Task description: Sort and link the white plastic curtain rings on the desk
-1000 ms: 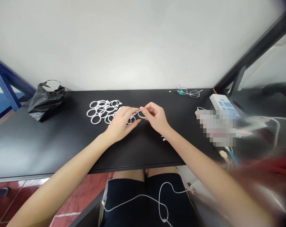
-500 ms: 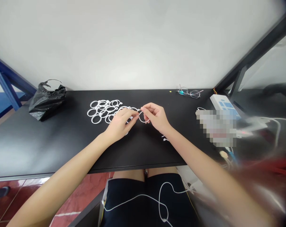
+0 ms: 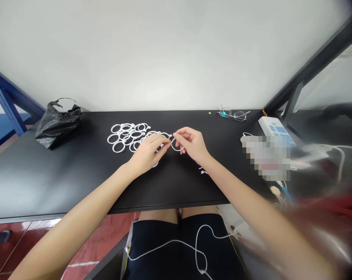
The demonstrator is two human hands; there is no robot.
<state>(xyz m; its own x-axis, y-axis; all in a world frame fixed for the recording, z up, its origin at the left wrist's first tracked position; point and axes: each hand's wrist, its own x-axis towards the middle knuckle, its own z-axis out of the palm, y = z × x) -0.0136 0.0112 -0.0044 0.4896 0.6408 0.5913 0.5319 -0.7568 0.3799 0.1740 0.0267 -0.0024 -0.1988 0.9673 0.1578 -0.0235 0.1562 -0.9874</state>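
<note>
Between my two hands is a white ring, its lower curve showing below the fingers. My left hand pinches the ring's left side between thumb and fingers. With thumb and forefinger my right hand grips its upper right part; the exact spot is partly hidden. A group of similar white rings, each with a small knob, lies on the black table to the left, some of them behind my left hand. Beside my right wrist lie small white pieces, partly covered by the forearm.
A black plastic bag stands at the back left. Eyeglasses lie near the wall. On the right are a white and blue box, a blurred-out item and cables. A white cord runs across my lap.
Little differs. The fingers of my right hand have shifted slightly on the ring; my left hand keeps its place.
</note>
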